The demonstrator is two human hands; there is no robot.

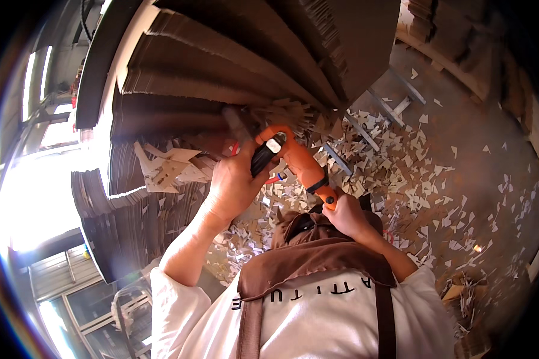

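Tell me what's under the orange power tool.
Pale scraps show on both sides of the orange power tool, scattered over the floor below. Whatever lies directly behind its body and the right hand is covered.

One fisheye camera, the left of a head-worn pair, looks steeply down the wearer's front: the white shirt looms close at 6 o'clock. Cardboard stacks stand at middle range toward 11 o'clock, the scrap-littered floor lies farther off at 3, and straight edges bend toward the dark rim.
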